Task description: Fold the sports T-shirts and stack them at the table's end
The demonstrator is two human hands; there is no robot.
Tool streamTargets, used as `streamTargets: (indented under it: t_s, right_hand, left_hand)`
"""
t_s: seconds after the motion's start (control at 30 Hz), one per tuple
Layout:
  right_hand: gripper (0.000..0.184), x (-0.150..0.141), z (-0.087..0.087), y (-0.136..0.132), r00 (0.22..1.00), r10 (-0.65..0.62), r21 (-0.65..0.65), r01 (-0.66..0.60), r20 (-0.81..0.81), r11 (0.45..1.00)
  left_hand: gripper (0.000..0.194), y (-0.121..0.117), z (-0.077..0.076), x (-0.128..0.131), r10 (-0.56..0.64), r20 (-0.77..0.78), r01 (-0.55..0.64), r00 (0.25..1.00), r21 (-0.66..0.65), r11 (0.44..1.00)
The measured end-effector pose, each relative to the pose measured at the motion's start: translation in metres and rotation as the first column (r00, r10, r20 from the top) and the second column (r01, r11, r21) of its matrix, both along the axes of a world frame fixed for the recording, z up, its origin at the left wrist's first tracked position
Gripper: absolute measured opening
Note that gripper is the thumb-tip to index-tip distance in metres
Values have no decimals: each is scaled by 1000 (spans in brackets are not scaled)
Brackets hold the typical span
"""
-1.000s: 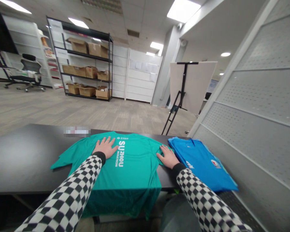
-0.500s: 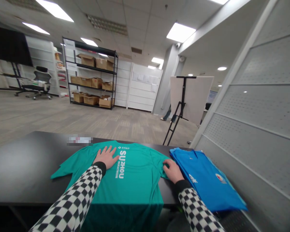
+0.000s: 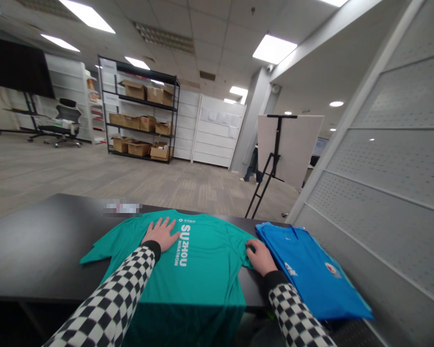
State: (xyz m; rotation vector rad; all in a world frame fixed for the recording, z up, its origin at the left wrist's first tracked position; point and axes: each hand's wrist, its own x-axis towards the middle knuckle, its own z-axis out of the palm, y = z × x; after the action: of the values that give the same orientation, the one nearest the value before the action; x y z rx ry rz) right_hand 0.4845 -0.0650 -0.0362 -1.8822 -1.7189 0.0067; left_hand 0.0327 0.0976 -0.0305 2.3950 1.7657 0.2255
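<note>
Pressing green T-shirt (image 3: 202, 270) flat on table (image 3: 39, 231) with left hand (image 3: 161, 234), fingers (image 3: 162, 224) wide; holding 3 o'clock sleeve (image 3: 243, 253) with right hand (image 3: 262, 258), fingers (image 3: 251, 248) narrow, beside blue shirt (image 3: 307, 265).

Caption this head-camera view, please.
Left hand flat on a green Suzhou Marathon T-shirt, right hand at its sleeve, beside a folded blue shirt on a black table.

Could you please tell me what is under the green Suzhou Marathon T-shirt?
A black table supports the green T-shirt, whose lower part hangs over its near edge; the tabletop beneath is covered from view.
</note>
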Motion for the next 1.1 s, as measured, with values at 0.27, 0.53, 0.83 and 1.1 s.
streamTargets:
  t_s: [0.27, 0.53, 0.83, 1.1]
  right_hand:
    - [31, 4, -5, 3, 999, 14, 39, -12, -42, 999]
    - [31, 3, -3, 3, 996, 2, 73, 5, -87, 997]
    - [34, 3, -2, 2, 994, 8, 126, 6, -110, 992]
    - [35, 2, -2, 0, 995, 22, 103, -11, -102, 995]
  left_hand:
    - [88, -5, 3, 1, -3, 21, 2, 1000, 5, 1000]
    - [84, -5, 2, 0, 0, 67, -1, 998, 19, 1000]
    - [85, -9, 8, 0, -2, 107, 1, 994, 7, 1000]
    - [86, -7, 5, 0, -5, 116, 4, 993, 9, 1000]
